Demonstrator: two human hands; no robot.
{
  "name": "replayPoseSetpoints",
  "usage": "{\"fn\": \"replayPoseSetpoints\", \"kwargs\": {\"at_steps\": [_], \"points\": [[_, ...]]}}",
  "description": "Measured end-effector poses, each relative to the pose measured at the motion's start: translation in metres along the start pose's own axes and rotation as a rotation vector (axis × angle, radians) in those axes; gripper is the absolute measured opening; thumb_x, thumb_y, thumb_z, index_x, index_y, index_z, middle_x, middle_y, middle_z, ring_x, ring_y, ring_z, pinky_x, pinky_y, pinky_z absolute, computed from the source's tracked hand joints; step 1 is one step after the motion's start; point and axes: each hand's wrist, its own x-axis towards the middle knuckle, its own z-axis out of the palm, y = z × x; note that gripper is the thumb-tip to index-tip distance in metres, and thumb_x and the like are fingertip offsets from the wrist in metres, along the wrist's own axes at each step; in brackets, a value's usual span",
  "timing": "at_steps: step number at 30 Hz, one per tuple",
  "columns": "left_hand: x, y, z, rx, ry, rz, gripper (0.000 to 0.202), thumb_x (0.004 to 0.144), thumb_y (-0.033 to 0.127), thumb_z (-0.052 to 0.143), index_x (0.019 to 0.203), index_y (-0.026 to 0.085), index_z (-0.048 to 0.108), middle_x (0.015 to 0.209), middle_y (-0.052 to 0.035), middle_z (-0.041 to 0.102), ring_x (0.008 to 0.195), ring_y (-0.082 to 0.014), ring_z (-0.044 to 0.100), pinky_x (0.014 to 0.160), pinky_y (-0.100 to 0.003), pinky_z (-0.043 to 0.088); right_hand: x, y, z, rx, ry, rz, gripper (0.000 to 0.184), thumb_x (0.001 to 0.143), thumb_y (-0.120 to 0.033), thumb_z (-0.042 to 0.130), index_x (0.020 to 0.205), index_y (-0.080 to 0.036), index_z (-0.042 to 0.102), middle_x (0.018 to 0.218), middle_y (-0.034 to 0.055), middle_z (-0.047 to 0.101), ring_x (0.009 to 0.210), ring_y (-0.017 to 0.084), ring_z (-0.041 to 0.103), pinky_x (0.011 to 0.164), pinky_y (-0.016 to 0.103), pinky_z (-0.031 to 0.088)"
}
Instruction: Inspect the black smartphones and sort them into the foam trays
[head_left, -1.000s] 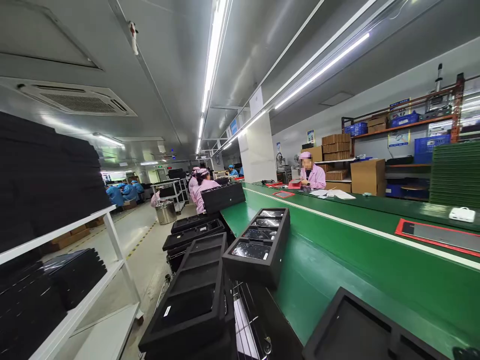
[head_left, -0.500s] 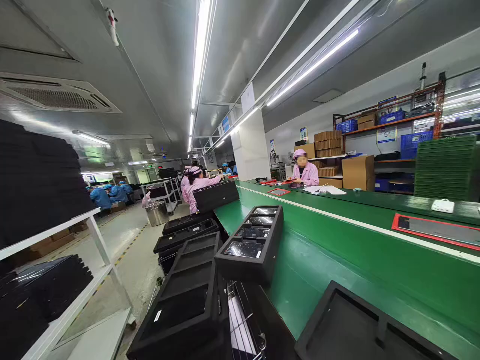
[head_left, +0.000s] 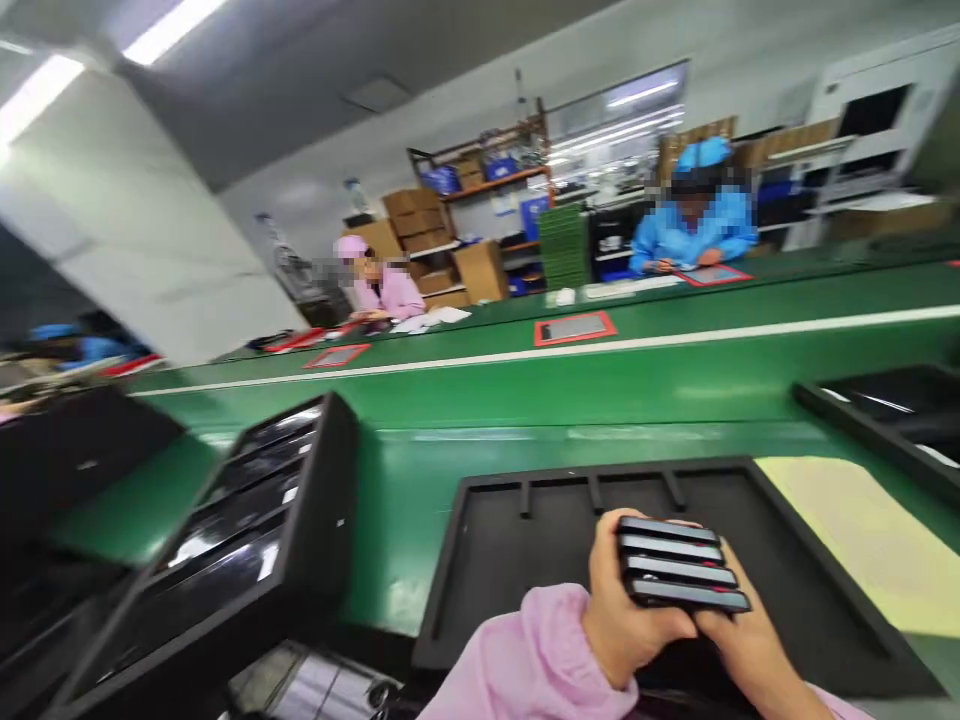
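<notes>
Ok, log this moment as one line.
left hand: grips stack of devices | right hand: supports stack | below: black foam tray | surface: green belt

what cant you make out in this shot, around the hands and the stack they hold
Head view, all motion-blurred:
- Stack of dark slabs: what they are; only the edges face the camera.
- Left hand and right hand: the fingers under the stack are hidden, and the wrists are cut by the bottom edge.
- Black foam tray: near part covered by the pink sleeve.
- Filled tray on the left: contents smeared.

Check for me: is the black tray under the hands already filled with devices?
No: the black tray lies bare, while both hands hold the stack of devices above it.
</notes>
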Motion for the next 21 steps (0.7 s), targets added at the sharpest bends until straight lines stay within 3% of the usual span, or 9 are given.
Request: {"fn": "replayPoseSetpoints", "kwargs": {"at_steps": [3, 7, 11, 13, 18, 21], "points": [[-0.003, 0.004, -0.007, 0.079, -0.027, 0.16, 0.082, 0.042, 0.075, 0.071, 0.1, 0.02, 0.054, 0.085, -0.0034, 0.057, 0.074, -0.0187, 0.058, 0.069, -0.031, 0.051, 0.003, -0.018, 0.009, 0.072, -0.001, -0.09, 0.05, 0.082, -0.065, 0.057, 0.111, -0.024, 0.052, 0.099, 0.0064, 0.059, 0.087, 0.023, 0.061, 0.073, 0.027, 0.054], [-0.009, 0.009, -0.011, 0.192, -0.03, 0.339, 0.082, 0.042, 0.078, 0.067, 0.1, 0.022, 0.054, 0.085, -0.0028, 0.053, 0.075, -0.018, 0.056, 0.068, -0.03, 0.051, 0.0, -0.024, 0.014, 0.155, -0.033, -0.113, 0.05, 0.08, -0.066, 0.058, 0.11, -0.026, 0.051, 0.097, 0.0047, 0.053, 0.089, 0.019, 0.057, 0.078, 0.024, 0.051], [-0.011, 0.011, -0.009, 0.256, -0.05, 0.402, 0.086, 0.042, 0.079, 0.065, 0.106, 0.023, 0.053, 0.084, -0.0025, 0.051, 0.074, -0.0181, 0.055, 0.065, -0.03, 0.05, -0.01, -0.018, 0.011, 0.21, -0.073, -0.088, 0.027, 0.092, -0.039, 0.056, 0.115, -0.028, 0.047, 0.103, 0.0038, 0.049, 0.093, 0.016, 0.054, 0.083, 0.023, 0.048], [-0.01, 0.014, -0.008, 0.263, -0.052, 0.431, 0.082, 0.047, 0.078, 0.065, 0.108, 0.024, 0.052, 0.084, -0.0022, 0.052, 0.073, -0.0177, 0.054, 0.064, -0.029, 0.049, -0.013, -0.015, 0.01, 0.229, -0.087, -0.087, 0.027, 0.092, -0.035, 0.055, 0.118, -0.029, 0.046, 0.105, 0.0039, 0.048, 0.096, 0.016, 0.052, 0.085, 0.024, 0.047], [-0.012, 0.021, -0.002, 0.266, -0.006, 0.412, 0.03, 0.083, 0.047, 0.058, 0.102, 0.024, 0.054, 0.083, -0.0022, 0.054, 0.073, -0.0159, 0.055, 0.064, -0.027, 0.048, -0.017, -0.012, 0.009, 0.223, -0.107, -0.096, 0.035, 0.089, -0.044, 0.057, 0.119, -0.031, 0.044, 0.106, 0.005, 0.048, 0.1, 0.02, 0.049, 0.086, 0.031, 0.046], [-0.016, 0.019, -0.002, 0.27, 0.043, 0.396, 0.023, 0.086, 0.04, 0.055, 0.101, 0.023, 0.054, 0.085, -0.0032, 0.054, 0.076, -0.0175, 0.056, 0.066, -0.031, 0.049, -0.019, -0.01, 0.01, 0.202, -0.088, -0.097, 0.04, 0.085, -0.05, 0.059, 0.117, -0.03, 0.045, 0.103, 0.0061, 0.05, 0.097, 0.023, 0.051, 0.082, 0.036, 0.048]]}}
